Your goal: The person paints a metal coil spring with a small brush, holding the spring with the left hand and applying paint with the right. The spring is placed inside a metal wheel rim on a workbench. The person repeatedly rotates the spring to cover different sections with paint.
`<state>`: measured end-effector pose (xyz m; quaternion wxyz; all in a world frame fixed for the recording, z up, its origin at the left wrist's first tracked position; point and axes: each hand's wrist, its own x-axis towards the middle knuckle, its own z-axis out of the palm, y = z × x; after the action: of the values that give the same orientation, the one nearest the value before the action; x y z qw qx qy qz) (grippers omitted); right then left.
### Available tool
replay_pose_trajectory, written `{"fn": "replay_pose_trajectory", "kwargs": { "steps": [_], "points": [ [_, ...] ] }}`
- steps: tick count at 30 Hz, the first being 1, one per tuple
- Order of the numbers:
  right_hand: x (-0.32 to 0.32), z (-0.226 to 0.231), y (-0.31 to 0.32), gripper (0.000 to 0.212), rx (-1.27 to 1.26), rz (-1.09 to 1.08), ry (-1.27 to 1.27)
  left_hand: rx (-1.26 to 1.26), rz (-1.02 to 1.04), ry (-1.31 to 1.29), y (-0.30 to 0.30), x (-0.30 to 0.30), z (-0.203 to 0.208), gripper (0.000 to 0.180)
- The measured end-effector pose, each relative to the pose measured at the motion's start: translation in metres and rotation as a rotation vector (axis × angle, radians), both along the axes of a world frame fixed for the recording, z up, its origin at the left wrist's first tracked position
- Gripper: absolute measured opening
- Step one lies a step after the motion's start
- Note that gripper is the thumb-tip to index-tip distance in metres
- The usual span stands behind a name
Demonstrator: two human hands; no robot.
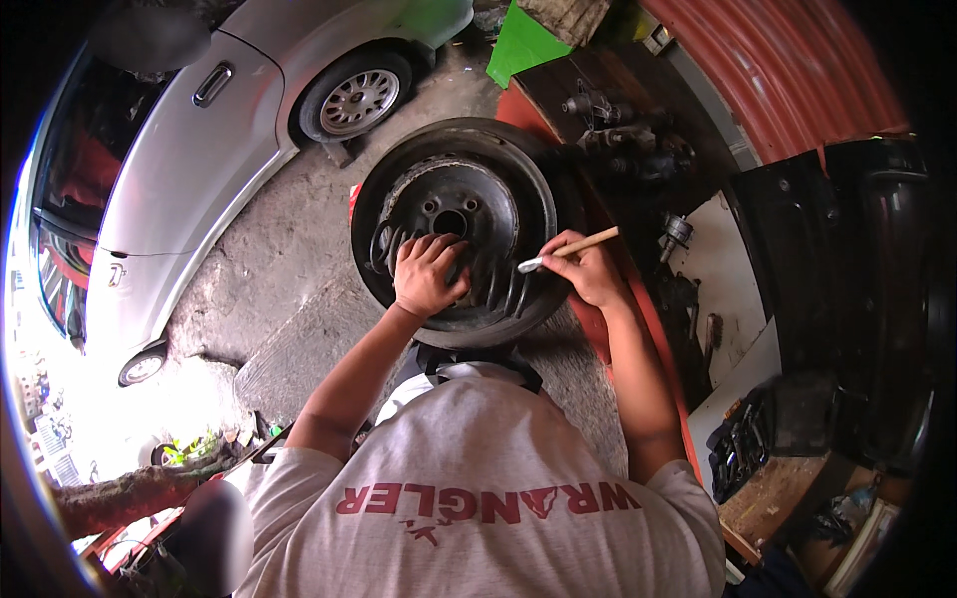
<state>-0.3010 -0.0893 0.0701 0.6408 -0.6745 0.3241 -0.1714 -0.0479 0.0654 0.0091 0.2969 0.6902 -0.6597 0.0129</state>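
A tyre on a black steel rim (478, 184) lies flat in front of me, its bolt holes and round centre opening showing. Across its near half lies a black coil spring (494, 289), partly hidden by my left hand (429, 274). That hand is curled over the spring's coils and grips it from above. In my right hand (588, 269) is a small brush (594, 241) with a pale wooden handle, pinched between thumb and fingers. Its pale tip points left, at the spring's right end; whether it touches the coils I cannot tell.
A silver car (199, 149) stands on the left, on rough concrete floor (289, 259). To the right, a red-edged workbench (738, 269) bears metal parts (608, 110) and a wooden-handled brush (713, 334). Black panels (797, 259) and an open tool case (740, 439) lie farther right.
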Motion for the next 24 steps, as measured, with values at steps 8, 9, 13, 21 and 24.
{"fn": "replay_pose_trajectory", "kwargs": {
  "steps": [8, 9, 13, 21, 24],
  "points": [
    [-0.002, 0.006, 0.002, 0.011, 0.094, 0.071, -0.038, -0.004, 0.007, -0.012, 0.0, 0.0, -0.001, 0.041],
    [-0.001, 0.005, 0.002, 0.011, 0.096, 0.045, -0.042, -0.009, 0.005, -0.006, 0.0, 0.0, 0.0, 0.041],
    [0.009, -0.004, 0.002, 0.01, -0.057, -0.069, 0.011, -0.012, 0.002, -0.008, 0.0, 0.0, -0.002, 0.041],
    [0.01, 0.0, 0.001, 0.01, 0.152, -0.007, -0.074, -0.015, 0.015, -0.009, 0.002, -0.001, -0.002, 0.042],
    [0.017, -0.009, -0.003, 0.011, -0.032, -0.08, -0.001, -0.005, 0.002, -0.002, 0.0, 0.0, 0.0, 0.042]
  ]
}}
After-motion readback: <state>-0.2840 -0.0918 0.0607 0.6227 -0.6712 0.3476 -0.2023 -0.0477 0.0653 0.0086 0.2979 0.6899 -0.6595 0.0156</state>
